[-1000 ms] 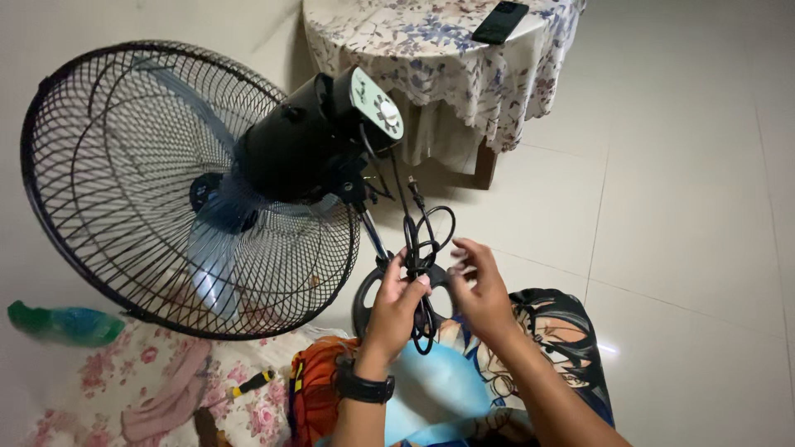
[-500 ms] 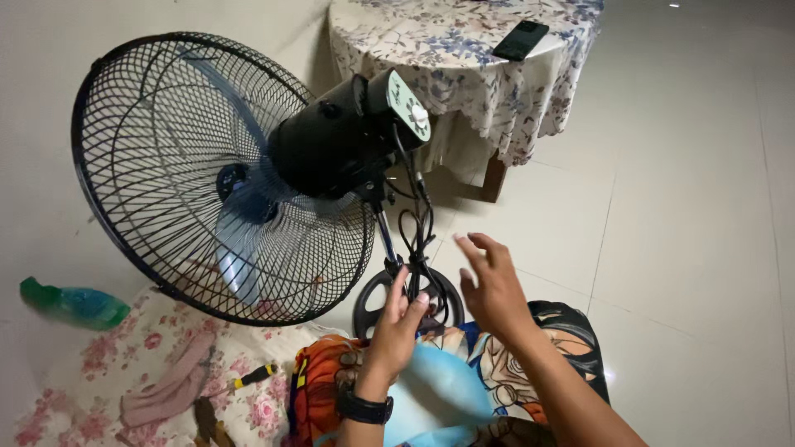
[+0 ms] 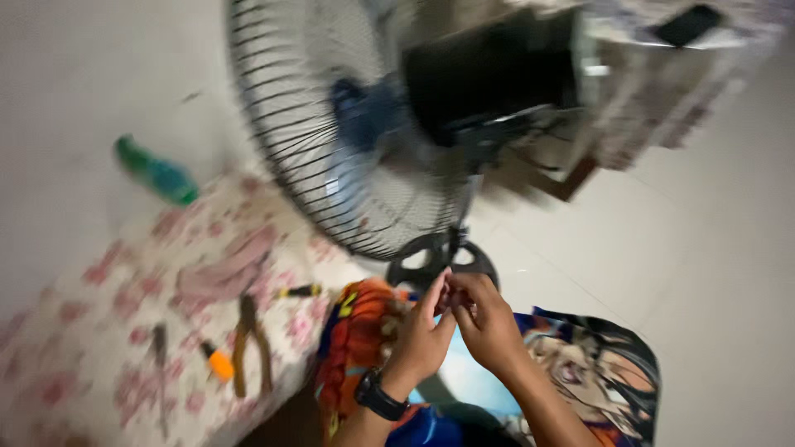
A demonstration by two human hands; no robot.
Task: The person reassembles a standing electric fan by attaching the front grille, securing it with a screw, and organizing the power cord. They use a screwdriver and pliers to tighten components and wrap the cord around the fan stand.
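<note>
Head view, blurred: since the last frames we have drawn both hands together at the fan's base. Left hand and right hand meet, fingers pressed around something small and dark; we cannot tell what. Pliers lie untouched on the floral cloth.

Black wire fan guard, glossy tile floor, floral cloth.

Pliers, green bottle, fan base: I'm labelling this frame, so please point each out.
pliers [image 3: 248,343], head view, on the handles.
green bottle [image 3: 157,172], head view, mid-body.
fan base [image 3: 480,263], head view, right rim.
</note>
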